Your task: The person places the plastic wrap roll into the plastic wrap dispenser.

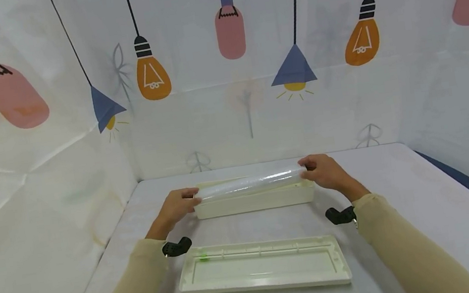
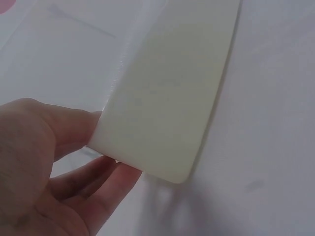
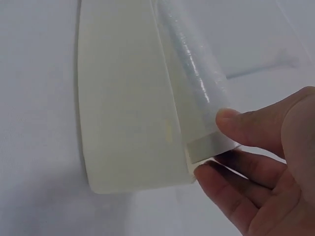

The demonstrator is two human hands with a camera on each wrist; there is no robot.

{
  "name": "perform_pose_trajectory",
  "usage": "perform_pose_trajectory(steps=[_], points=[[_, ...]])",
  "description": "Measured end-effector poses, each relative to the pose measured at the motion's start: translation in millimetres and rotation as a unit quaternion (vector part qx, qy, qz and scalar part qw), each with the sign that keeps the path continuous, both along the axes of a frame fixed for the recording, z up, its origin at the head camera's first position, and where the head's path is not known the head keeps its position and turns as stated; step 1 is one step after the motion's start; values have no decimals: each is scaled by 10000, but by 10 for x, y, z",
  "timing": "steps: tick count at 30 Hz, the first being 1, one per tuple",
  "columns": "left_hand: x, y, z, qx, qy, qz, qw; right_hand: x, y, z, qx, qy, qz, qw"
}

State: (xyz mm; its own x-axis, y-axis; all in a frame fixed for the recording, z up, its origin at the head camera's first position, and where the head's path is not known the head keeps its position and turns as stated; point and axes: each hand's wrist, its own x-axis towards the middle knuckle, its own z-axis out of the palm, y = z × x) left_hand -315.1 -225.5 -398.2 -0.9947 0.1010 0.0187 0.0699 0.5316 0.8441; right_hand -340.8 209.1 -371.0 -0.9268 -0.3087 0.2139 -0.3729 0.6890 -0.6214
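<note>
A roll of clear plastic film (image 1: 251, 184) lies over a long cream box (image 1: 255, 202), its right end raised above the box. My right hand (image 1: 327, 172) pinches that raised end; in the right wrist view, the thumb (image 3: 229, 120) presses on the film beside the roll's pale core edge (image 3: 211, 146). At the other end, my left hand (image 1: 175, 207) holds the roll's lower end at the box's left edge. In the left wrist view, fingers (image 2: 115, 189) touch the box's end, and the roll's tip is mostly hidden there.
Nearer to me, a cream lid (image 1: 262, 267) lies on the white table (image 1: 401, 183) with its ribbed inner side up and a small green mark at its upper left. White sheets printed with lamps (image 1: 257, 113) hang behind and beside the table.
</note>
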Motion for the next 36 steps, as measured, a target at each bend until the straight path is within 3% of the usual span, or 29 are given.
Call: perform_pose_trajectory(steps=[5, 16, 23, 29, 36], points=[[17, 6, 20, -12, 12, -52, 10000, 24, -13, -28, 202, 168, -87, 9996], [15, -37, -24, 107, -53, -98, 9999, 59, -26, -75, -100, 1, -428, 9990], [10, -53, -58, 221, -21, -75, 9997, 115, 38, -139, -761, -210, -470, 9958], [36, -77, -97, 218, 91, -115, 9997, 217, 104, -201, -1585, -476, -370, 9855], [133, -135, -88, 285, 371, -180, 9987, 366, 184, -208, -1813, -474, -360, 9816]])
